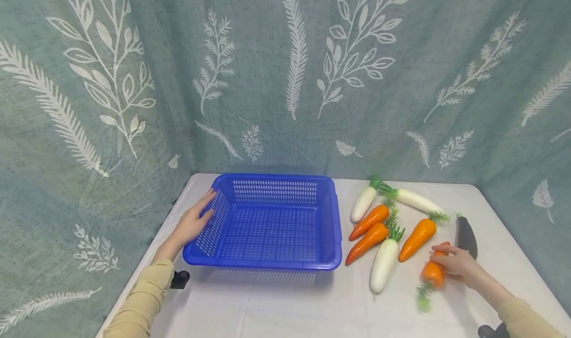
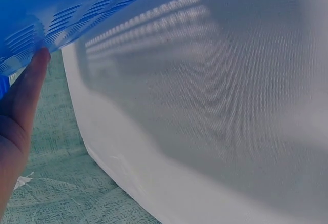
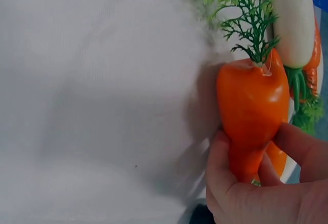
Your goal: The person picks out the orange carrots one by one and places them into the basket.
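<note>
A blue plastic basket (image 1: 269, 266) with slotted walls stands on the white table, with nothing in it. My left hand (image 1: 195, 222) rests against its left side, fingers fairly straight; in the left wrist view one straight digit of the left hand (image 2: 32, 88) touches the slotted wall. At the right, my right hand (image 1: 456, 262) pinches an orange carrot (image 1: 432, 274) around its narrower part, its green top pointing toward the near edge. The right wrist view shows fingers and thumb on both sides of this carrot (image 3: 253, 101). A dark eggplant (image 1: 466, 236) lies just beyond that hand.
Between basket and right hand lie several vegetables: a carrot (image 1: 417, 240), two more carrots (image 1: 369, 222) (image 1: 368, 244), and white radishes (image 1: 384, 266) (image 1: 364, 204) (image 1: 417, 200). A patterned green curtain (image 1: 267, 80) hangs behind and beside the table (image 1: 276, 308).
</note>
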The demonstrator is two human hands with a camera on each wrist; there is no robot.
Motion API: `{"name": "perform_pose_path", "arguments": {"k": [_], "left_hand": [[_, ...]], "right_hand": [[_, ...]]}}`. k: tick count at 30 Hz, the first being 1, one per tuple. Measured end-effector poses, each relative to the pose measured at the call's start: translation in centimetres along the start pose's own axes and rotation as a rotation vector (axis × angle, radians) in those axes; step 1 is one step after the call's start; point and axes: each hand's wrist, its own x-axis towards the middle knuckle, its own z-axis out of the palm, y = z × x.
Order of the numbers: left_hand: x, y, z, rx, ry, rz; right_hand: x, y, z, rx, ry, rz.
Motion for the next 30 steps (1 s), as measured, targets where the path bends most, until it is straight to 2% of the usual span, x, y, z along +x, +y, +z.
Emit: {"name": "perform_pose_path", "arguments": {"k": [9,17,24,30], "left_hand": [[0.2,0.2,0.1,0.003,0.022,-0.012],[0.0,0.4,0.0,0.022,0.049,-0.001],[0.2,0.2,0.0,0.02,0.025,-0.031],[0.1,0.1,0.1,0.03,0.033,-0.02]], "right_hand": [[0.3,0.7,-0.5,0.027,-0.027,0.024],[0.5,0.8,-0.3,0.047,0.006,0.036],[0.7,1.1,-0.5,0.091,0.006,0.043],[0.6,1.0,-0.5,0.114,0.0,0.057]]}}
